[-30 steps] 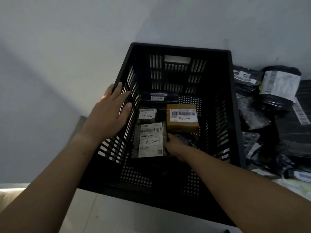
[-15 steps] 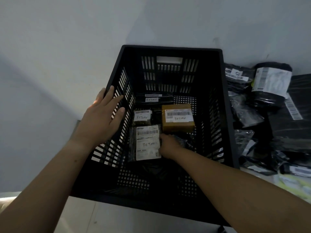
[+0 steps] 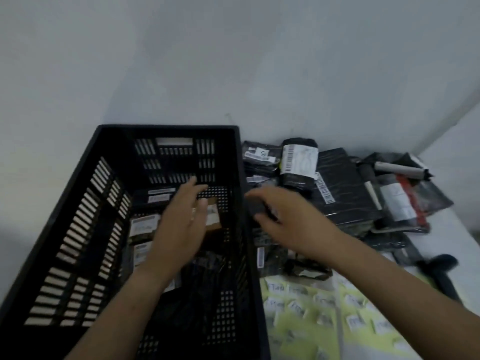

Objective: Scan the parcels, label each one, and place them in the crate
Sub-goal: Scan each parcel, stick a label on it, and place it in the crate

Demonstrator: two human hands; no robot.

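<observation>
Labelled parcels [image 3: 145, 227] in crate [image 3: 166, 129], loose parcels [image 3: 337, 188] right, label sheets [image 3: 311, 320] nearer.

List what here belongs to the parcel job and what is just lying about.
Job: black crate; labelled parcels inside it; black parcels piled beside it; label sheets; left hand over the crate; right hand at the pile.
Lying about: grey roll behind the pile; dark object at the right edge, too blurred to name.

handwritten "Return" on sheet stickers [image 3: 276, 289], parcel labels [image 3: 300, 159] blurred
</observation>
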